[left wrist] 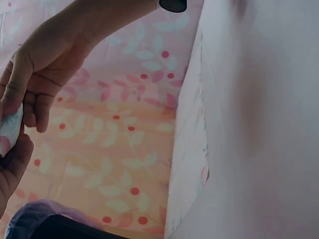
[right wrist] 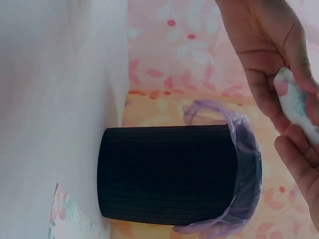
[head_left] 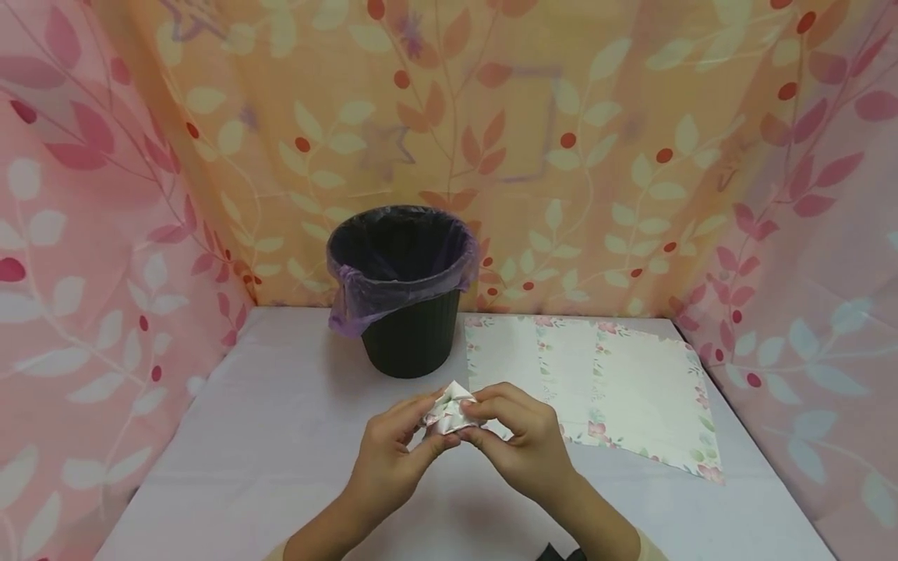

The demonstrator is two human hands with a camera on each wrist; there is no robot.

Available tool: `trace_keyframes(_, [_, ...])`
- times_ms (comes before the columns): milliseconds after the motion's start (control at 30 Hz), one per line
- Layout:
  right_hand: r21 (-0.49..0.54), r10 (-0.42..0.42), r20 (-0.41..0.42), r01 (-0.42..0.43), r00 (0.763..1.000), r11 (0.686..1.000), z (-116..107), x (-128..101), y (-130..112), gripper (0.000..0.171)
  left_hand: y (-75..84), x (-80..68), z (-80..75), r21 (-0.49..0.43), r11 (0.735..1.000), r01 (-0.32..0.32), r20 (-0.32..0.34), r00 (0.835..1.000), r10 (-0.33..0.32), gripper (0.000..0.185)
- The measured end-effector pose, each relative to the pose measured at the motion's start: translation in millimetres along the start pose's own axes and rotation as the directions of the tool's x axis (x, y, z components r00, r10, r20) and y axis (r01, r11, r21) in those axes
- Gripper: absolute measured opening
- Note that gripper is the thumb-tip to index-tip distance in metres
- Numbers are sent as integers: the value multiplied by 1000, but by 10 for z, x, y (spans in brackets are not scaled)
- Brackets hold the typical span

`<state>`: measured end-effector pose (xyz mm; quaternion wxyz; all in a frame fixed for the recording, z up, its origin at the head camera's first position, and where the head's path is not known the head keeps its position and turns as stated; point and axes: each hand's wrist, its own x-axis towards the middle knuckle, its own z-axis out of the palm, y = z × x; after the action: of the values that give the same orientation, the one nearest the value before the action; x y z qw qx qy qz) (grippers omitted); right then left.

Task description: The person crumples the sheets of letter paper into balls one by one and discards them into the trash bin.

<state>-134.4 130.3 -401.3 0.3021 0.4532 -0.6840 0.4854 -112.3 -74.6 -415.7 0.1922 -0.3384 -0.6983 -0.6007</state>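
Between both hands is a crumpled piece of white floral paper (head_left: 450, 410), folded into a small wad. My left hand (head_left: 393, 450) grips its left side with thumb and fingers, and my right hand (head_left: 522, 438) pinches the right side, the two thumbs close together at the near edge. In the right wrist view the paper wad (right wrist: 295, 99) shows a pink and green print between the fingers. The left wrist view catches only part of the wad (left wrist: 11, 130) at its left border. Both hands are raised in front of the bin.
A black bin (head_left: 410, 339) lined with a purple plastic bag (head_left: 403, 294) stands at the back of the white-covered table (head_left: 281, 436). Overlapping floral paper sheets (head_left: 648, 397) lie to the right. Patterned curtains (head_left: 603, 156) enclose the back and sides. A dark object (head_left: 554, 553) shows at the bottom edge.
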Motion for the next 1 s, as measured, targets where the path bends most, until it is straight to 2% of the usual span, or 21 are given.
trace_keyframes(67, [-7, -4, 6, 4, 1000, 1000, 8, 4, -22, 22, -10, 0, -12, -43, 999, 5, 7, 1000, -5, 44])
trace_keyframes(200, [21, -26, 32, 26, 999, 999, 14, 19, -20, 21, 4, 8, -75, -101, 991, 83, 27, 996, -81, 39])
trace_keyframes(300, [15, 28, 90, -30, 996, 999, -10, 31, -19, 40, 19, 15, -112, -83, 990, 115, 23, 993, -113, 36])
trace_keyframes(400, [-21, 149, 162, -148, 976, 989, -48, 33, -33, 62, 26, 22, -125, -35, 991, 129, 2, 992, -129, 30])
trace_keyframes(467, [-56, 218, 183, -211, 959, 976, -53, 29, -50, 67, 15, 26, -121, -23, 992, 120, -5, 993, -120, 28])
trace_keyframes(567, [-88, 242, 156, -231, 958, 969, -6, 18, -76, 59, -5, 32, -102, -6, 995, 104, -20, 994, -104, 27])
trace_keyframes(733, [-123, 178, 62, -170, 982, 978, 126, -17, -95, 48, -13, 27, -54, 101, 993, 53, -81, 996, -45, 25])
trace_keyframes(867, [-122, 115, 21, -112, 993, 986, 187, -41, -72, 43, -10, 12, -4, 171, 985, 0, -135, 991, 23, 21])
trace_keyframes(1000, [-115, 135, 17, -132, 991, 985, 199, -62, -36, 28, -52, 4, 44, 183, 983, -34, -162, 985, 64, 21])
